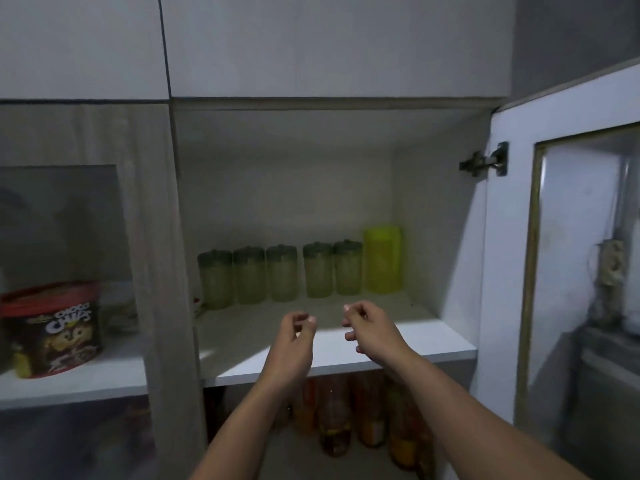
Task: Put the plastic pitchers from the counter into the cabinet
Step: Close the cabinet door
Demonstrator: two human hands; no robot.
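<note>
The cabinet stands open in front of me. On its white shelf [398, 344], several pale green plastic pitchers with dark green lids [282, 273] stand upright in a row along the back wall. A taller bright yellow-green pitcher [382, 259] stands at the row's right end, in the back corner. My left hand [294, 344] and my right hand [369, 329] hover side by side over the shelf's front edge. Both hold nothing, with fingers loosely curled and apart. They are well short of the pitchers.
The cabinet door [554, 237] with a glass pane swings open on the right, hinge [485, 162] at its top. A red-lidded Choco Chips tub [52, 329] sits on the left neighbouring shelf. Orange bottles [346, 420] fill the compartment below. Closed white doors [311, 43] run above.
</note>
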